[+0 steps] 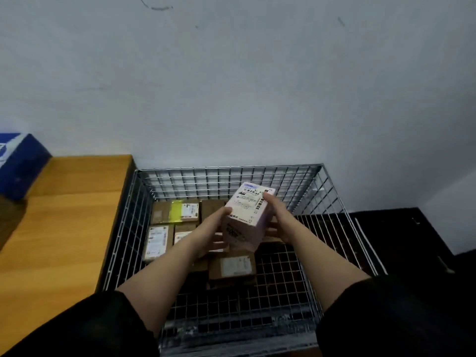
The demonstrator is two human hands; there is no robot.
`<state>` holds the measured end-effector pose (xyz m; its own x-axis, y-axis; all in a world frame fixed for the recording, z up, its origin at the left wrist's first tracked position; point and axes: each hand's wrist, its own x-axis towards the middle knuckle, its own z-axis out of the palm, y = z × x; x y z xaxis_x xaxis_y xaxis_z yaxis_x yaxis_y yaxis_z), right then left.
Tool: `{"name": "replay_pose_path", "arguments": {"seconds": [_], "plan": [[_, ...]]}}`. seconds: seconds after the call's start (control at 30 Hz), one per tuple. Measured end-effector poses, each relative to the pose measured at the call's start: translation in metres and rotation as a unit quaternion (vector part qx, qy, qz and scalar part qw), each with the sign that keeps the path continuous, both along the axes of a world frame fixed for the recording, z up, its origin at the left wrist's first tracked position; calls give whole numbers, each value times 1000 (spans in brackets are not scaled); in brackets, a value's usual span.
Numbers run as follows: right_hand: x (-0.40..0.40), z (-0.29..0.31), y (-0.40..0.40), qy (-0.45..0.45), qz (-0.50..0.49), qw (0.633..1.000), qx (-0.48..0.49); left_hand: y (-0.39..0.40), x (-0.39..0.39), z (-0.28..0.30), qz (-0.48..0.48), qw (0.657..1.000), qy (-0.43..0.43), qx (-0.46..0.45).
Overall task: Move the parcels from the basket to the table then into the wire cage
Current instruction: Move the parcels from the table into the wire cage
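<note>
Both hands, left (213, 234) and right (277, 217), grasp a pink box (247, 217) at mid-frame over the cage (334, 202). Lower it level into the bare mesh lower right of the brown parcels (231, 266), probably clear, and only then release.

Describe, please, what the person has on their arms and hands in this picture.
Both arms wear black sleeves pushed up near the elbows, leaving the forearms bare. The left hand and the right hand are bare too: no gloves, rings, watch or bracelet show. The left sleeve and the right sleeve look plain, with no visible markings.
</note>
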<state>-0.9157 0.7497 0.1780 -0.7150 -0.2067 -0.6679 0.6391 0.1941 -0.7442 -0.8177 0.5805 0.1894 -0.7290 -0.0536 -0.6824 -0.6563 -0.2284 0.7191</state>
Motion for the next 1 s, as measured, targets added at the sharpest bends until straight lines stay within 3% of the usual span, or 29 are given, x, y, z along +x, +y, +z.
{"name": "replay_pose_path", "arguments": {"seconds": [0.2, 0.77, 1.0], "plan": [[-20, -30, 20, -17, -6, 1000, 0, 36, -9, -23, 81, 996, -26, 10], [-15, -102, 19, -42, -34, 989, 140, 34, -18, -102, 24, 990, -131, 37], [-40, -138, 25, -48, -101, 988, 107, 54, -52, -134, 54, 990, -114, 65]]}}
